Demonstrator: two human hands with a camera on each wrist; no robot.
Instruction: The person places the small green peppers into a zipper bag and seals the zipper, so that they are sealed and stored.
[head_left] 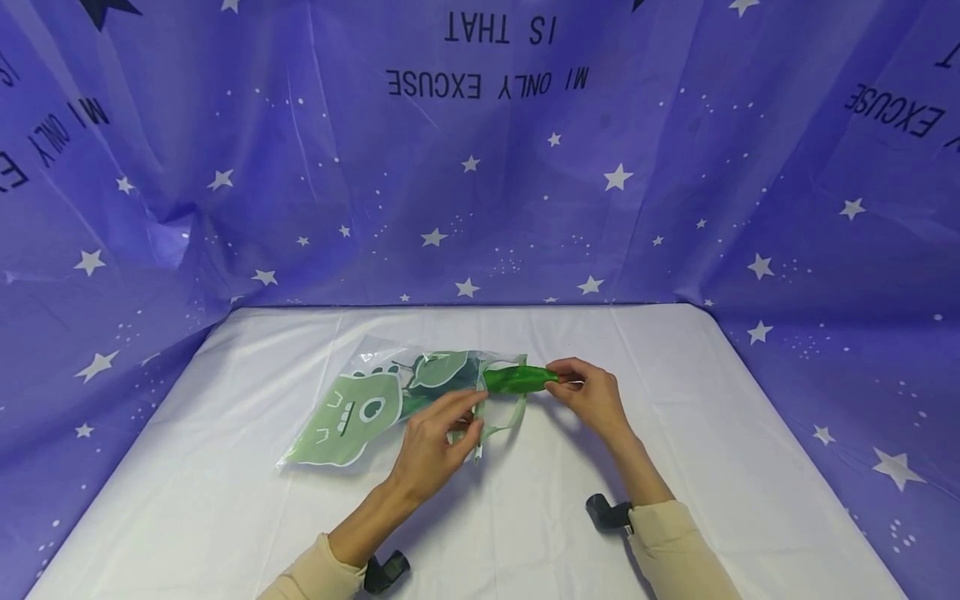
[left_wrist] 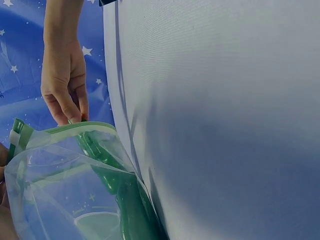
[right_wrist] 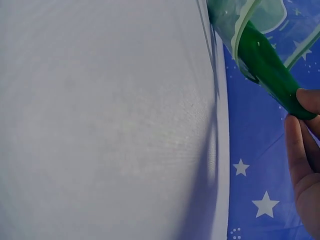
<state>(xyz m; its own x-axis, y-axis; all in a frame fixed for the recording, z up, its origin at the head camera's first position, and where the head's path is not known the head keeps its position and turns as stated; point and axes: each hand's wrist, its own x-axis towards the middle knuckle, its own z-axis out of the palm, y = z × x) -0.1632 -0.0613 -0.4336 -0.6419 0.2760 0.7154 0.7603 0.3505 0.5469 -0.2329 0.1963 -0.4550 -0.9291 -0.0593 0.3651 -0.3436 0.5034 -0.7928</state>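
A clear zip bag [head_left: 352,425] printed with a pale green one-eyed monster lies on its side, its green-rimmed mouth spread open toward the right. My left hand [head_left: 435,442] pinches the near edge of that mouth. A long, glossy green pepper [head_left: 521,380] sticks partly out of the opening. Its outer tip is between the thumb and fingers of my right hand [head_left: 596,402]. In the right wrist view the pepper [right_wrist: 270,67] slants from the bag's rim to the fingertips. Through the plastic, the left wrist view shows more glossy green [left_wrist: 132,210] inside the bag.
A white cloth [head_left: 540,517] covers the table. Purple curtains [head_left: 480,217] with stars and lettering rise behind the table and along both sides. Black wrist mounts [head_left: 607,512] stick out from both beige sleeves [head_left: 678,542].
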